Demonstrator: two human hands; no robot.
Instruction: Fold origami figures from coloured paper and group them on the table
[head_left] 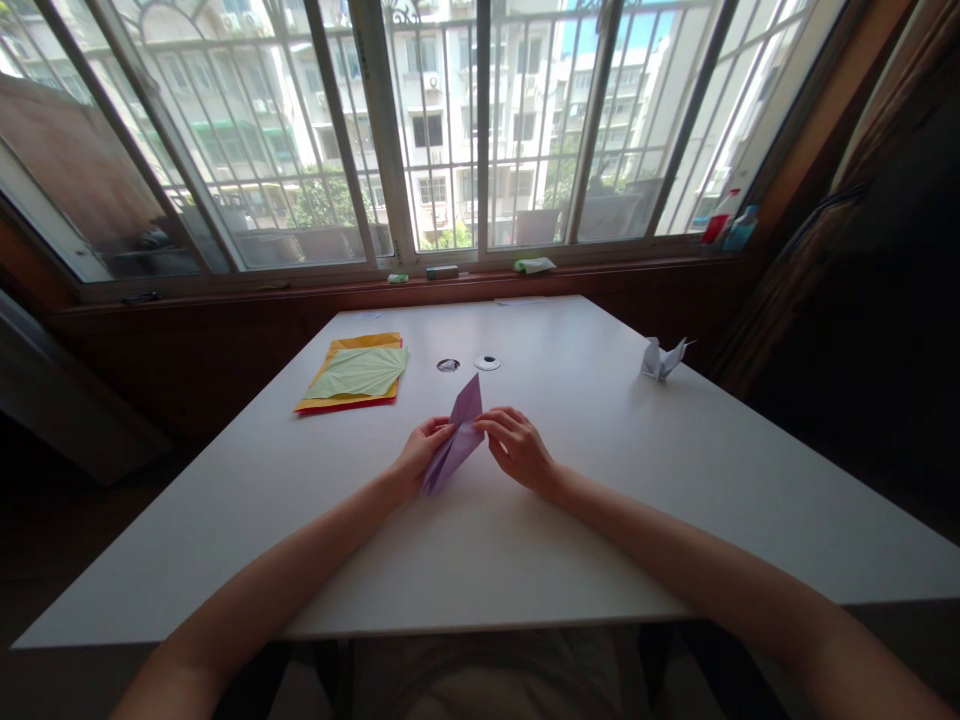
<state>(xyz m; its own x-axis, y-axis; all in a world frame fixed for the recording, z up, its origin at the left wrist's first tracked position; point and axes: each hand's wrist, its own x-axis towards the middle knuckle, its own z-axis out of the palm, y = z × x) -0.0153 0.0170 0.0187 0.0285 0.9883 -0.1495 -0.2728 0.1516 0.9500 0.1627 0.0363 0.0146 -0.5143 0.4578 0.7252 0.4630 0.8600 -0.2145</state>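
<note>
A folded sheet of purple origami paper (460, 436) is held above the middle of the white table (600, 540), long and pointed at its upper end. My left hand (421, 452) grips its left edge between thumb and fingers. From the other side, my right hand (519, 446) pinches the paper's right edge with bent fingers. The lower end of the paper looks split into narrow flaps. Part of the left edge is hidden behind my left fingers.
Green creased paper (358, 372) lies on yellow and red sheets (375, 341) at the left. A folded white paper crane (661, 360) stands near the right edge. Two round discs (487, 363) lie beyond my hands. Small packets (533, 265) and bottles (741, 229) line the windowsill.
</note>
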